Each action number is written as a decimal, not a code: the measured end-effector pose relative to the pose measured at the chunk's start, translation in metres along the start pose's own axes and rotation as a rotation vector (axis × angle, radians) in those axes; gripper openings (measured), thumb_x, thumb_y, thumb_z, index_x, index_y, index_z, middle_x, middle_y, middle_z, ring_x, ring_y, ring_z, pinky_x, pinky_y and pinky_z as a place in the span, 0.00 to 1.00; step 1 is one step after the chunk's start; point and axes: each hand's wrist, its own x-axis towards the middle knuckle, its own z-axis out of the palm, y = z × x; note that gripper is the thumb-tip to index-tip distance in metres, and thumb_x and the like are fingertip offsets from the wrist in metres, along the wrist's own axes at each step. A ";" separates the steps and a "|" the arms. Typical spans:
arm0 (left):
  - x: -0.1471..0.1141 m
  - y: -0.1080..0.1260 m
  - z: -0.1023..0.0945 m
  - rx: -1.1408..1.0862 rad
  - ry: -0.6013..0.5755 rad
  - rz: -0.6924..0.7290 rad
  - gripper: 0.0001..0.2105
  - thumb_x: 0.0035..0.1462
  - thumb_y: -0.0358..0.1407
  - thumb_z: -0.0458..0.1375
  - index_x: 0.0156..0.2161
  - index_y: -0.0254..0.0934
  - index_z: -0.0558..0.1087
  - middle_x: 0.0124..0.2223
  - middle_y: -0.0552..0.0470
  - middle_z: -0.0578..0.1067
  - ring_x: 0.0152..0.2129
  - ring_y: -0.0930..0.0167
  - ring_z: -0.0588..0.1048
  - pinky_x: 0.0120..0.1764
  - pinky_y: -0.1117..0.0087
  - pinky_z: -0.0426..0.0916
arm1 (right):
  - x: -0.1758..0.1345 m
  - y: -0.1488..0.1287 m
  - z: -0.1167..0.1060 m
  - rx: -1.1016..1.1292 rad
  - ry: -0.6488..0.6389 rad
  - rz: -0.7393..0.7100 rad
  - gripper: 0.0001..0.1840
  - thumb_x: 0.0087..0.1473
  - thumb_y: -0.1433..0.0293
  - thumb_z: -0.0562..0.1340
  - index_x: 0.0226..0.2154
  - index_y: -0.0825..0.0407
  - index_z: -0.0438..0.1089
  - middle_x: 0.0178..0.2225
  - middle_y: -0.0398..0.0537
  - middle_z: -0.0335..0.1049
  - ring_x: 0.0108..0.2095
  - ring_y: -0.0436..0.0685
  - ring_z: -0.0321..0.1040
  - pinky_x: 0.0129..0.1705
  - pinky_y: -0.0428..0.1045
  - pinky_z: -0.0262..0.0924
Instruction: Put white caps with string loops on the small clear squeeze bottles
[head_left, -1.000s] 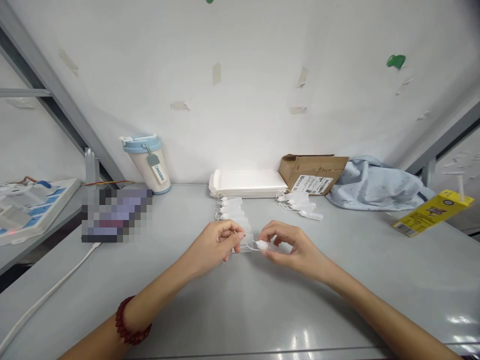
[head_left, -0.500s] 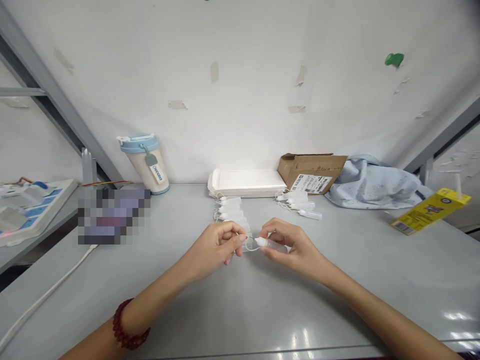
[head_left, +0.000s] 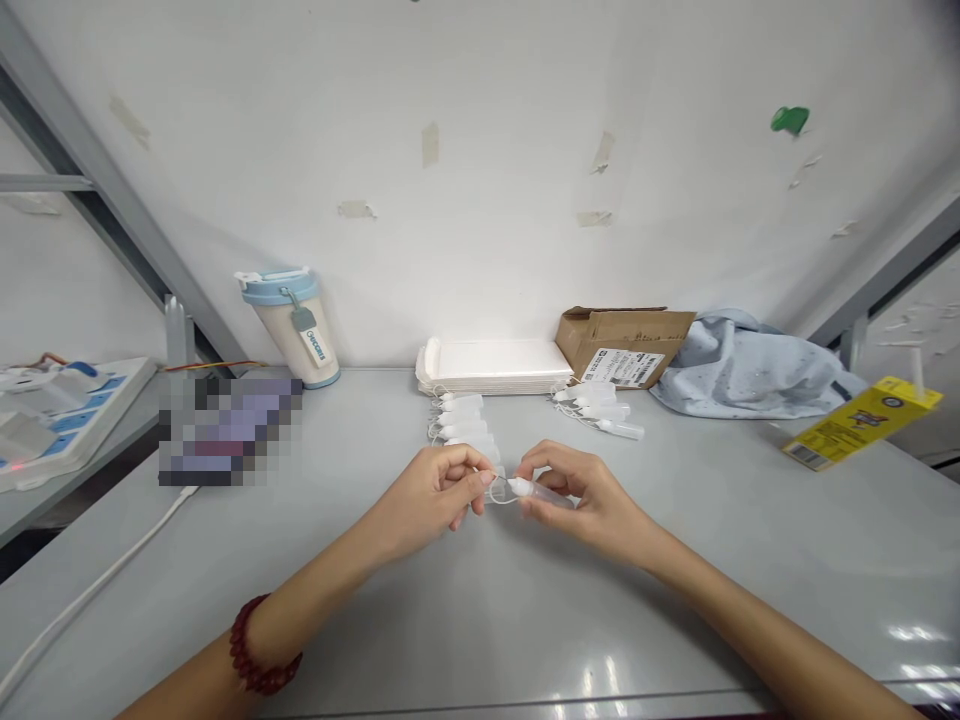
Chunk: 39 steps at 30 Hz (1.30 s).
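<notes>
My right hand (head_left: 574, 488) is closed around a small translucent squeeze bottle (head_left: 551, 494), which lies nearly level with its white nozzle pointing left. From the nozzle end a thin white strap (head_left: 504, 500) loops over to my left hand (head_left: 450, 490). The thumb and forefinger of that hand pinch the strap's end, mostly hidden by the fingertips. A thin dark tip shows between nozzle and fingers. Just behind my left hand runs a row of similar bottles (head_left: 461, 418), partly covered by it. Several more bottles (head_left: 604, 411) lie farther back on the right.
A stack of white trays (head_left: 495, 362) and an open cardboard box (head_left: 630, 345) stand against the wall. Right of them are a light blue cloth (head_left: 750, 365) and a yellow drink carton (head_left: 862, 422). On the left are a tumbler (head_left: 289, 325), a blurred-out device (head_left: 232, 430) and a power strip (head_left: 82, 410).
Almost nothing differs. The bottle's nozzle and my right fingertips have shifted very slightly left, towards my left fingertips. Both hands keep their hold.
</notes>
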 end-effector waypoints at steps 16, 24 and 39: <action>-0.005 0.003 0.003 0.206 0.061 0.086 0.09 0.56 0.38 0.50 0.31 0.36 0.70 0.23 0.56 0.68 0.21 0.75 0.63 0.25 0.75 0.57 | -0.001 -0.001 -0.002 -0.073 -0.023 -0.071 0.06 0.54 0.69 0.58 0.36 0.51 0.68 0.35 0.47 0.66 0.32 0.51 0.61 0.31 0.46 0.57; -0.005 0.004 0.003 0.163 0.013 0.058 0.09 0.54 0.37 0.50 0.30 0.36 0.70 0.23 0.56 0.68 0.19 0.76 0.62 0.23 0.76 0.57 | -0.002 -0.001 0.002 -0.040 -0.032 -0.082 0.06 0.55 0.69 0.57 0.36 0.50 0.68 0.36 0.48 0.67 0.36 0.53 0.64 0.36 0.48 0.61; -0.005 0.004 0.004 0.071 -0.042 -0.009 0.07 0.52 0.35 0.52 0.30 0.36 0.70 0.24 0.56 0.68 0.20 0.76 0.63 0.23 0.76 0.58 | -0.007 -0.002 0.009 0.017 -0.048 -0.085 0.07 0.55 0.71 0.57 0.37 0.51 0.68 0.36 0.48 0.67 0.36 0.52 0.65 0.37 0.48 0.62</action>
